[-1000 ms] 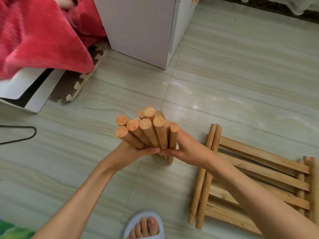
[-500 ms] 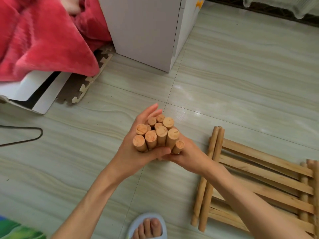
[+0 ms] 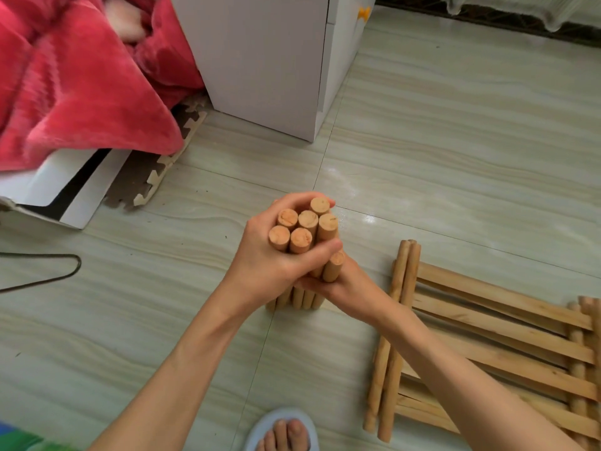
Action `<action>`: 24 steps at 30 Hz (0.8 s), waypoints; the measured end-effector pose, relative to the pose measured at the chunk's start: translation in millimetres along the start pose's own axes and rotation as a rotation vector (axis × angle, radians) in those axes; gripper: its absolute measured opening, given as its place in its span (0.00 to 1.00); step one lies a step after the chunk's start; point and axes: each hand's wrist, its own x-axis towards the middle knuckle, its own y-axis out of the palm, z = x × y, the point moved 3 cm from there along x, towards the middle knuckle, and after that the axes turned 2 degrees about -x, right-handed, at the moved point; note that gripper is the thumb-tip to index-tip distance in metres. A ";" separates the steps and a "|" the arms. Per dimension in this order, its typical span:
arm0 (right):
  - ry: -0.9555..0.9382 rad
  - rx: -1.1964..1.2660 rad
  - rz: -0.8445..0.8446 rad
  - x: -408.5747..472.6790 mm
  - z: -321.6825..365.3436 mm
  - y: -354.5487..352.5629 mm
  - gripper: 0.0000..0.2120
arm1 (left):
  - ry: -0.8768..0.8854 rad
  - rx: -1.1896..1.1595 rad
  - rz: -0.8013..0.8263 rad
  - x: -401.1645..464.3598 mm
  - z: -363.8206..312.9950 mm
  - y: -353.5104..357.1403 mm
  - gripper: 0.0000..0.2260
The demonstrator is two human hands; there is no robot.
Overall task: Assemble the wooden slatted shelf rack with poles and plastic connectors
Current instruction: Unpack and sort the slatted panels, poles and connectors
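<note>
Poles, short round lengths of pale wood (image 3: pixel 304 232), are gathered upright in one bundle, lower ends on the pale green tiled floor (image 3: pixel 455 157). The grip is two-handed. The left hand (image 3: pixel 270 265) wraps the upper part of the bundle, thumb across the near face and fingers curled round the far side. The right hand (image 3: pixel 341 281) cups the bundle lower down from the right, fingers closed against it. Judged purpose: standing the bundle on end squares the pole ends and keeps the set together.

Count: six end faces show level at the top; a seventh pole (image 3: pixel 335 268) sits lower on the right of the bundle. Any poles behind the hands cannot be counted.

Right of the bundle, well apart, flat wooden slatted shelf panels (image 3: pixel 504 336) lie stacked on the floor; at least two, exact number unclear. No plastic connectors are visible.

Beyond the bundle stands a white cabinet (image 3: pixel 260 60). Left of it hangs a red plush blanket (image 3: pixel 81 92).
</note>
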 end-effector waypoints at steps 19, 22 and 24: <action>0.639 0.860 -0.030 16.1 -67.8 26.3 0.14 | -0.773 0.122 0.132 89.8 138.0 1.2 0.10; 0.708 0.813 -0.105 15.4 -79.7 26.9 0.12 | -0.843 0.119 0.104 88.6 153.6 -2.9 0.20; 0.742 0.755 -0.169 15.9 -84.4 28.3 0.13 | -0.856 0.140 0.091 87.9 158.3 -5.5 0.22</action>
